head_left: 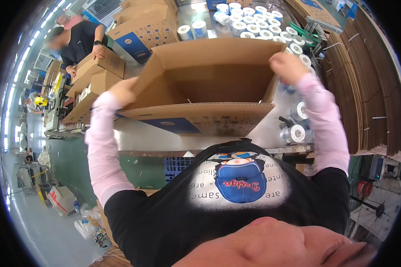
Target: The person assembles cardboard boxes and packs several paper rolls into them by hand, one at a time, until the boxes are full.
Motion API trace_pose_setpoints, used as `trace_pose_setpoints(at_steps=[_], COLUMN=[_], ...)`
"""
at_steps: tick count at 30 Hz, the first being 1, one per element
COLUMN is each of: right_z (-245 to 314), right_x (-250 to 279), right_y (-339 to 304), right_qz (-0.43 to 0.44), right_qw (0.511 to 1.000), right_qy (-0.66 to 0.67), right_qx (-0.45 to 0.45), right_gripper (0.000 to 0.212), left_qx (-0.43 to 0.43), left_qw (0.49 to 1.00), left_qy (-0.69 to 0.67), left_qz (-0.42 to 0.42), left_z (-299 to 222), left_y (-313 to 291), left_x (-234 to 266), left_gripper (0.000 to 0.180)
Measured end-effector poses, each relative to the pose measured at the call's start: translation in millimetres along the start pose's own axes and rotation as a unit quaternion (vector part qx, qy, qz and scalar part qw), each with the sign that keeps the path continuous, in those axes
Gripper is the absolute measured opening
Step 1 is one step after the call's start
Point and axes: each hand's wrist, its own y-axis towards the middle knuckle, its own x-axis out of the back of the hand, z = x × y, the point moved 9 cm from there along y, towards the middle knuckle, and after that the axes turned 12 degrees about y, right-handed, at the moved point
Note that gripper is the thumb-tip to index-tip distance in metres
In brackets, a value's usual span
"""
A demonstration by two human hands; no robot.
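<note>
In front of me on the metal table is a large open cardboard box (pixel 214 52), brown inside, with blue printing on its near outer flap. Its upper flaps stand spread apart, and the inside looks bare apart from small light marks. My left hand (pixel 122 92) is closed on the box's left edge, its fingers partly hidden behind the board. My right hand (pixel 289 68), fingers curled, grips the far right corner of the box. Both forearms are in pale pink sleeves.
Many white-and-blue rolls (pixel 249 22) stand on the metal table (pixel 140 137) beyond and right of the box. Flat cardboard stacks (pixel 365 75) line the right side. At left, a co-worker (pixel 82 42) leans over another carton (pixel 104 62). Tall printed cartons (pixel 149 31) stand behind.
</note>
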Motion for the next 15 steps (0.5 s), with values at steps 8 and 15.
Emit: trace_pose_setpoints(at_steps=[8, 15], right_z=[-69.2, 80.6], right_x=[-140.5, -1.6], right_y=[-2.3, 6.8], right_qz=[0.14, -0.181], right_qw=[0.949, 0.846], right_qy=[-0.278, -0.206], right_qx=[0.041, 0.456], right_gripper=[0.023, 0.046], left_qx=[-0.168, -0.041], left_qw=[0.982, 0.961], left_qy=[0.082, 0.181], left_qz=[0.003, -0.203], left_z=[-145.1, -110.9], left_y=[-11.0, 45.6], left_x=[-63.2, -33.8], left_gripper=[0.074, 0.053])
